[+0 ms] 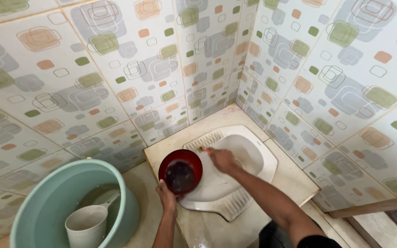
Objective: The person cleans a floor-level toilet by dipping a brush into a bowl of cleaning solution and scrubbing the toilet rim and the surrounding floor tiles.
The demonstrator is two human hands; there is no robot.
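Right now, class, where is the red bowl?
In the head view, the red bowl sits low and centre, held at its near rim by the left hand, over the left edge of the white squat toilet, right of the green tub.

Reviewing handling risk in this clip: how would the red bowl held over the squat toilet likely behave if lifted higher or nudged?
The red bowl looks rigid, probably plastic, so it should keep its shape. It appears to hold water, so it is likely heavier than it looks and apt to slosh or spill if tilted. The left hand grips only its near rim, and wet surfaces may make that grip slippery.
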